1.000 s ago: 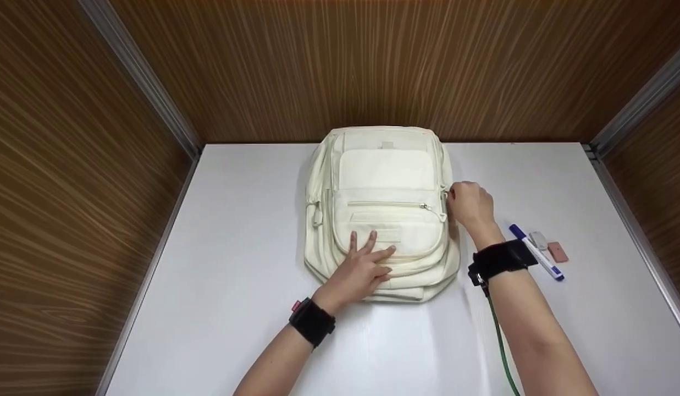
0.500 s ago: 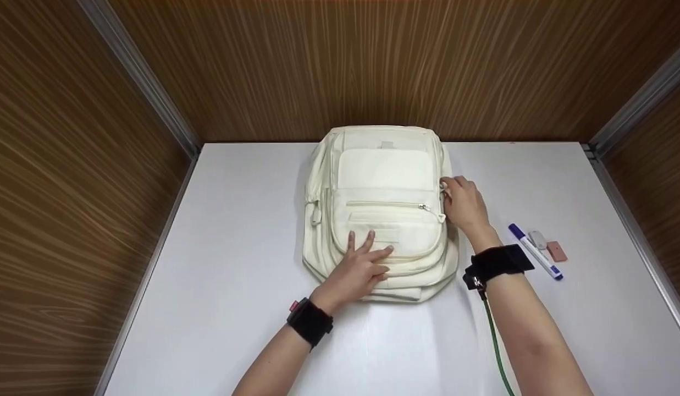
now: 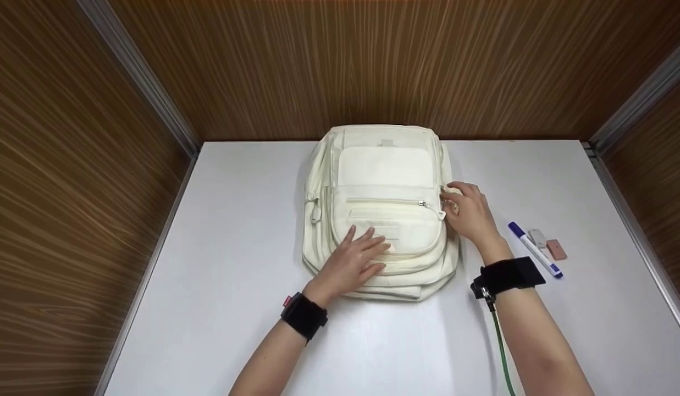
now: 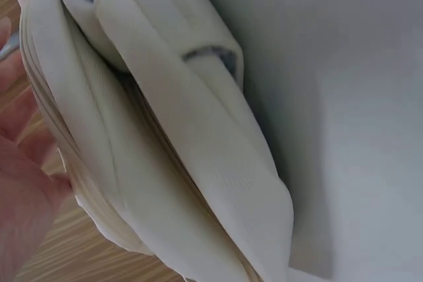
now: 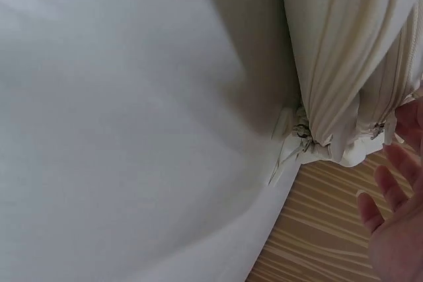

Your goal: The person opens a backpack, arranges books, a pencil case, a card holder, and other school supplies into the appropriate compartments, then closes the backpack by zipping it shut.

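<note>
A cream backpack (image 3: 386, 214) is laid front up on the white table (image 3: 246, 220), its top end close to the back panel (image 3: 340, 66). Its lower front is touched by the left hand (image 3: 350, 264), whose fingers are spread apart and hold nothing. At its right edge the right hand (image 3: 471, 214) is placed, fingers curved beside a zipper pull (image 5: 390, 127) (whether this is pinched cannot be told). A black band is worn on each wrist, and a green cable (image 3: 503, 352) is joined to the right one. Farther right, a blue-capped marker (image 3: 535, 250), a small grey object (image 3: 536, 237) and a reddish block (image 3: 556, 249) are grouped. The table is enclosed by wood-grain panels at the back and both sides, their corners edged with metal strips (image 3: 139, 77).
</note>
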`<state>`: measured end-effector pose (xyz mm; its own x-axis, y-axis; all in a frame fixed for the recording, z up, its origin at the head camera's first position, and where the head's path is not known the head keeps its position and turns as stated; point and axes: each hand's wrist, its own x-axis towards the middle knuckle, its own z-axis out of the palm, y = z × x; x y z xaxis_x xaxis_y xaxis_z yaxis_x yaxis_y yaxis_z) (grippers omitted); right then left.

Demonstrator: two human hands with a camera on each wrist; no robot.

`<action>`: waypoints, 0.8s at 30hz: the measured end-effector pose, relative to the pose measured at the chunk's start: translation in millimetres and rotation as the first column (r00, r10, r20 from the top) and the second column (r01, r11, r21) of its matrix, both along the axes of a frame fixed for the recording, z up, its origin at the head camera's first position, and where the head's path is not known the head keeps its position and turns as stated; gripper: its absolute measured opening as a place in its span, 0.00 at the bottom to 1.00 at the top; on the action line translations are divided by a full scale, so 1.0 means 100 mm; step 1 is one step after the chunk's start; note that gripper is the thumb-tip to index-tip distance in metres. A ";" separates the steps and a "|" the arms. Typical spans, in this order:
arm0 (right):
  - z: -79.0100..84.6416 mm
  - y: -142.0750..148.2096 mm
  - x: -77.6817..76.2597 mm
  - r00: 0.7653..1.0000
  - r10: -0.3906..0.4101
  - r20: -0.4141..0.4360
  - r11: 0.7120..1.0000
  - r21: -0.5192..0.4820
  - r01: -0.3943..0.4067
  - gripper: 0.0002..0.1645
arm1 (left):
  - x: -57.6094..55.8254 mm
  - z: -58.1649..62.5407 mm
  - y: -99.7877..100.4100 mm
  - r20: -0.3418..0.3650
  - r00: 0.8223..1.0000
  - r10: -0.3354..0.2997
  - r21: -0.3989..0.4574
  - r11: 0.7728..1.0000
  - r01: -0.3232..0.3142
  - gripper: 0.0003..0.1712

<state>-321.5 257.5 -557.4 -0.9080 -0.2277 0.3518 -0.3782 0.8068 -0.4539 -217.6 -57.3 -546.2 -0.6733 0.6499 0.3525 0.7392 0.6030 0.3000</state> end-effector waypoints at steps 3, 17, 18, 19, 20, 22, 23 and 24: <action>-0.02 0.01 0.03 0.999 0.012 -0.047 1.000 -0.013 -0.013 0.10 | -0.08 0.02 -0.03 -0.062 0.997 0.045 0.004 0.999 -0.045 0.28; -0.06 -0.08 0.12 0.996 -0.085 0.037 0.996 -0.024 0.086 0.11 | -0.31 0.09 0.04 0.010 0.980 0.197 -0.304 0.934 -0.185 0.52; -0.06 -0.08 0.12 0.995 -0.084 0.057 0.995 -0.046 0.087 0.11 | -0.31 0.09 0.03 0.004 0.980 0.197 -0.306 0.934 -0.187 0.52; -0.06 -0.07 0.13 0.994 -0.080 0.074 0.994 -0.065 0.085 0.12 | -0.31 0.09 0.03 -0.001 0.980 0.197 -0.305 0.934 -0.188 0.52; -0.06 -0.07 0.13 0.993 -0.070 0.093 0.993 -0.087 0.078 0.13 | -0.32 0.09 0.03 -0.006 0.980 0.199 -0.306 0.933 -0.192 0.52; -0.06 -0.06 0.14 0.992 -0.043 0.120 0.991 -0.121 0.057 0.16 | -0.31 0.08 0.03 -0.027 0.977 0.213 -0.312 0.926 -0.211 0.52; -0.06 -0.06 0.14 0.991 -0.027 0.133 0.990 -0.130 0.045 0.18 | -0.31 0.08 0.03 -0.038 0.974 0.223 -0.318 0.921 -0.223 0.51; -0.06 -0.06 0.15 0.989 -0.016 0.150 0.990 -0.137 0.037 0.19 | -0.31 0.07 0.04 -0.044 0.971 0.233 -0.323 0.917 -0.235 0.51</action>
